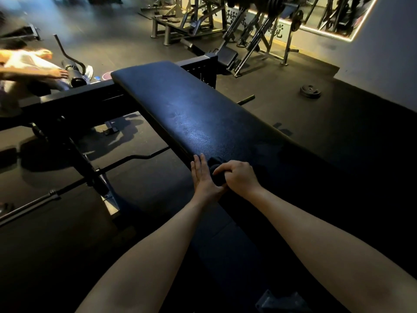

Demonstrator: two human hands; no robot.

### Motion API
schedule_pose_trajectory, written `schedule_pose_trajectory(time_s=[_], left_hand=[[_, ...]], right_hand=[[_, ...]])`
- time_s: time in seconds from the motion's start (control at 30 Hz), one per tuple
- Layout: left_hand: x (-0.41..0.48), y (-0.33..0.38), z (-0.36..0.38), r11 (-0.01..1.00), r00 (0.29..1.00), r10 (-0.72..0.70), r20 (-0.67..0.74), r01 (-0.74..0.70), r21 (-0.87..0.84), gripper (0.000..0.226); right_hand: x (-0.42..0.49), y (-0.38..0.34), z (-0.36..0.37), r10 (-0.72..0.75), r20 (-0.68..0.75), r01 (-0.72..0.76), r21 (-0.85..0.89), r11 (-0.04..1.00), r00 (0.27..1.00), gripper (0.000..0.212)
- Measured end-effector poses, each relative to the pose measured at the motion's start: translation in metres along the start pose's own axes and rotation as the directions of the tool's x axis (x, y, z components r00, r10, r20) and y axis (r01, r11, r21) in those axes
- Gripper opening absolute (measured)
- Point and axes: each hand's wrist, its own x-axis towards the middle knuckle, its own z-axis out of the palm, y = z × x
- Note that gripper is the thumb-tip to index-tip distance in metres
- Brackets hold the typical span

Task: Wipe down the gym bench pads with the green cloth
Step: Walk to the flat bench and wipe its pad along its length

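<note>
Dark floor point(282, 109), weight machines point(250, 35) by a pale wall point(388, 55), perhaps a lit-edged mirror point(327, 16) behind.

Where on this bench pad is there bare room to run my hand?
The bench pad is bare from the cloth to its far end by the black frame. Crowded only at its near left edge: left hand flat, right hand gripping the cloth.

The bench pad point(180, 105) was black, with a fine pebbled grain and a bluish sheen across its far half. The cloth point(216, 177) on it looked dark, almost black, in the dim light. The frame point(74, 98) at left was black and the floor point(112, 41) dark grey. A far-left person's clothing point(27, 62) was white. Black characters point(276, 32) marked a pale far wall point(388, 41).
</note>
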Motion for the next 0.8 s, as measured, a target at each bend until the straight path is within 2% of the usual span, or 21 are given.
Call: schedule_pose_trajectory(time_s=[0.1,0.17,0.27,0.37,0.43,0.5,0.57,0.67,0.73,0.8], left_hand=[[-0.008,-0.012,-0.011,0.988,0.991,0.131,-0.027,-0.132,-0.079,0.122],[-0.014,-0.024,-0.012,0.955,0.955,0.264,-0.137,-0.279,-0.105,0.106],[-0.020,-0.022,-0.018,0.938,0.948,0.204,-0.243,-0.261,-0.230,0.082],[-0.011,-0.014,-0.037,0.931,0.947,0.137,-0.289,-0.223,-0.288,0.078],[0.000,-0.010,-0.048,0.933,0.943,0.099,-0.317,-0.198,-0.300,0.067],[0.013,-0.011,-0.052,0.938,0.928,0.000,-0.372,-0.129,-0.321,0.054],[0.017,-0.015,-0.050,0.878,0.892,-0.191,-0.410,-0.031,-0.478,0.050],[0.018,-0.021,-0.048,0.716,0.753,-0.521,-0.402,0.129,-0.687,0.054],[0.025,-0.026,-0.051,0.551,0.657,-0.660,-0.366,0.092,-0.829,0.057],[0.044,-0.029,-0.063,0.468,0.606,-0.711,-0.357,0.029,-0.884,0.059]], right_hand=[[-0.008,-0.006,0.002,-0.024,0.079,0.018,0.075,0.997,0.997,0.040],[-0.010,-0.018,0.008,-0.097,0.137,0.075,0.157,0.985,0.986,0.045],[-0.003,-0.035,0.018,-0.211,0.157,0.177,0.204,0.963,0.965,0.050],[0.004,-0.033,0.025,-0.282,0.077,0.262,0.203,0.943,0.956,0.050],[0.006,-0.029,0.030,-0.290,0.032,0.275,0.238,0.932,0.957,0.049],[0.013,-0.029,0.034,-0.248,0.004,0.238,0.271,0.933,0.969,0.046],[0.021,-0.029,0.038,-0.226,-0.047,0.231,0.204,0.951,0.973,0.037],[0.040,-0.029,0.046,-0.245,-0.029,0.245,-0.024,0.969,0.969,0.028],[0.050,-0.033,0.052,-0.242,0.017,0.242,-0.099,0.965,0.970,0.034],[0.064,-0.039,0.059,-0.240,0.051,0.245,-0.132,0.961,0.969,0.040]])
